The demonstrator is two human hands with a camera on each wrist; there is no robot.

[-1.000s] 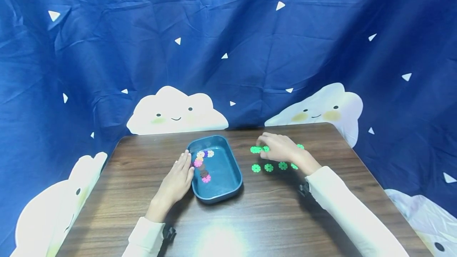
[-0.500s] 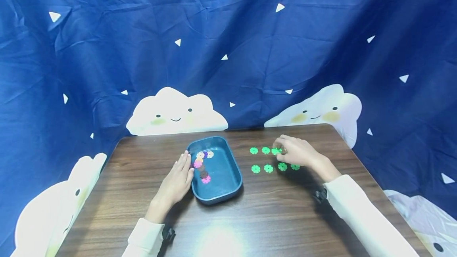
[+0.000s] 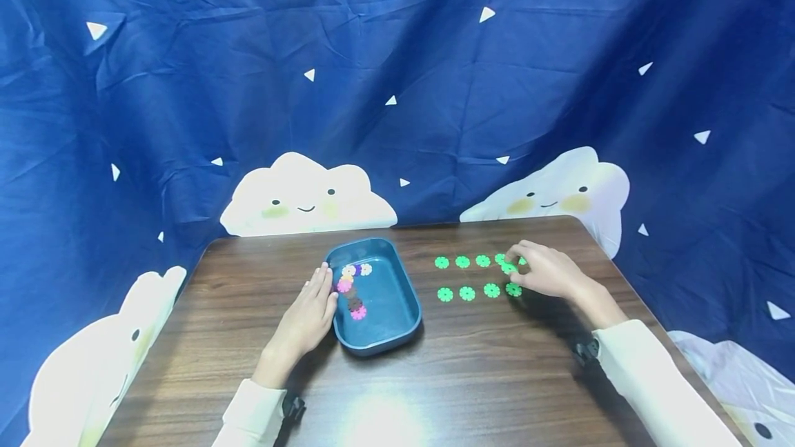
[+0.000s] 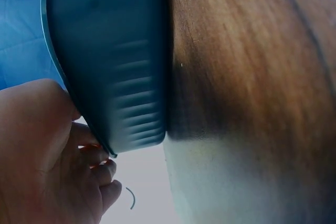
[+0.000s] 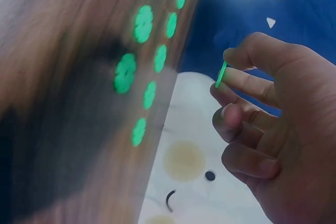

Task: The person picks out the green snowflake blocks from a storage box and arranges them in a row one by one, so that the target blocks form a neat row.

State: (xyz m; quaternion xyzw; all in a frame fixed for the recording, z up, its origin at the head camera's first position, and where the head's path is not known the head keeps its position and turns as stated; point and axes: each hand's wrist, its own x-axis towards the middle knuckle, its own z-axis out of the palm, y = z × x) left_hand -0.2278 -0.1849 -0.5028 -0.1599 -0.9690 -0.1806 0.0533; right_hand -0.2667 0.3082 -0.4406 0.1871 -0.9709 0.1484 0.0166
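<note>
My right hand (image 3: 546, 271) is above the right end of the back row of green snowflake discs. Its thumb and fingertips pinch one green snowflake disc (image 5: 221, 74), seen edge-on in the right wrist view and raised off the table. On the table lie a back row of green discs (image 3: 462, 262) and a front row of green discs (image 3: 467, 293). My left hand (image 3: 304, 312) rests along the left rim of a dark blue tray (image 3: 388, 343), fingers extended. Inside the tray are several pink, brown, cream and purple discs (image 3: 358, 312).
The brown wooden table (image 3: 472, 378) has rounded far corners. Close behind it hangs a blue curtain (image 3: 435, 88) with white triangles and smiling clouds. A bright light reflection lies on the table near its front.
My right hand has moved rightward along the back row, uncovering discs on its left. The left hand and the tray have stayed in place.
</note>
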